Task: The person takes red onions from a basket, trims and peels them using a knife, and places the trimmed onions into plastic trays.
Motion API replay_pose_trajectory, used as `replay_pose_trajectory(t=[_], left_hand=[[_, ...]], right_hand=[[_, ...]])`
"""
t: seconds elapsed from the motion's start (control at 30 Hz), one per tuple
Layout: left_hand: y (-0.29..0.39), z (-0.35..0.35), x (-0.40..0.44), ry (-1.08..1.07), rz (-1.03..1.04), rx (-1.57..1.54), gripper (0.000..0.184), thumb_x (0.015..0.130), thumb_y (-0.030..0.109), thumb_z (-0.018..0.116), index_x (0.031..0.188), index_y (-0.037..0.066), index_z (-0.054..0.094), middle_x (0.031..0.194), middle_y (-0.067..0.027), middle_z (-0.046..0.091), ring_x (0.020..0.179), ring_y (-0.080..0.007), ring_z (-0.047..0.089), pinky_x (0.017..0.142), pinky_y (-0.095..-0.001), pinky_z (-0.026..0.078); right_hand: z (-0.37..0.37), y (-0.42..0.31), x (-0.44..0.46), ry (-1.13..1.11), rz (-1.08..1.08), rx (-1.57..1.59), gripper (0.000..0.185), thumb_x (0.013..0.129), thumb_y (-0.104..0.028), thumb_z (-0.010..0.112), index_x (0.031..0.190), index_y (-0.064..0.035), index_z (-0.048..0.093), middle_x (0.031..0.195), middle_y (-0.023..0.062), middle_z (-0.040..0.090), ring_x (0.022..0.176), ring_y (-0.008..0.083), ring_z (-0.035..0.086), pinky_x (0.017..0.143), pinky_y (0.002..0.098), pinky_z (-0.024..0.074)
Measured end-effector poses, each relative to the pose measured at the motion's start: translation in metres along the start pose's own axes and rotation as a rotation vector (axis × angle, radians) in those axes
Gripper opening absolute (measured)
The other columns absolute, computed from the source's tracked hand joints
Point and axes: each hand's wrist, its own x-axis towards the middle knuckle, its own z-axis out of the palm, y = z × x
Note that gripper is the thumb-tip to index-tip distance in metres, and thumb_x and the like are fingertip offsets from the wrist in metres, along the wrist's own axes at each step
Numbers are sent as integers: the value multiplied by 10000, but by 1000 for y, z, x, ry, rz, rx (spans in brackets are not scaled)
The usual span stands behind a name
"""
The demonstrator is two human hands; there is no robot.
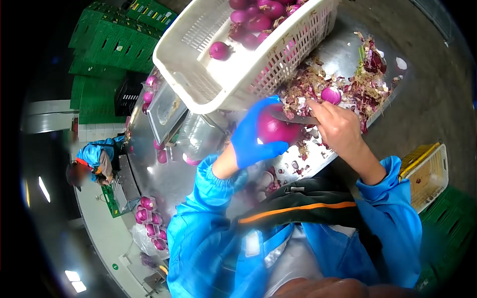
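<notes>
My left hand (253, 134), in a blue glove, is wrapped round a large red onion (278, 129). My bare right hand (338, 126) grips a knife, its handle hidden in my fingers. The knife blade (296, 118) points left and lies against the upper part of the onion. Just above my right hand, a smaller peeled onion (331, 95) rests among roots and dry skins (310, 82) on the metal table (343, 52).
A white basket (201, 107) holding several onions stands beyond my hands. Packed onions (149, 217) lie at the left, near another person (94, 159). Green crates (107, 44) are stacked at upper left. A yellow and white basket (431, 179) sits at the right.
</notes>
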Motion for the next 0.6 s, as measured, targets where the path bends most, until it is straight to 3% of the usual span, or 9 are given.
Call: replay_pose_trajectory(t=[0.07,0.17,0.27,0.33,0.37,0.5,0.6], left_hand=[[9,3,-1,18,-9,42,889,688,69,794,1456,54,347,1422,-99,440,1234,-185,496,1032,-347,424],[-3,12,2,100,119,162,924,649,252,864,1411,12,400,1365,-145,502,1257,-273,500,1050,-410,407],[-11,10,1,149,154,243,950,628,261,876,1409,5,399,1353,-153,514,1257,-278,504,1045,-413,414],[-10,5,-2,169,57,95,953,626,255,876,1409,3,394,1338,-151,525,1245,-273,515,1035,-411,423],[-11,3,-2,178,43,102,952,625,254,876,1407,4,393,1336,-149,524,1240,-272,518,1032,-410,425],[-10,4,3,136,101,167,887,664,143,825,1429,42,387,1386,-121,481,1268,-233,489,1050,-367,402],[-12,9,5,145,104,256,842,671,147,822,1399,39,412,1353,-129,499,1239,-238,510,1032,-377,415]], right_hand=[[2,0,-7,-20,45,0,412,680,-44,703,1090,-59,668,736,46,548,622,187,600,544,313,488],[8,-4,-6,-10,76,4,459,674,-42,717,1128,-70,655,738,46,546,627,191,598,544,329,488],[15,3,-13,-37,128,24,501,679,-55,726,1170,-84,633,807,51,597,681,213,626,572,332,508],[17,3,-24,-41,188,73,510,682,-66,731,1181,-91,628,844,62,621,718,231,643,594,330,520],[16,1,-25,-97,264,216,464,752,-100,728,1203,-103,614,898,85,651,781,251,669,660,327,544],[7,-14,3,-190,507,752,367,873,-178,681,1218,-92,591,916,112,644,785,229,659,720,341,520],[15,-13,18,-170,440,859,354,864,-191,688,1187,-79,592,879,102,633,761,231,646,693,350,506]])
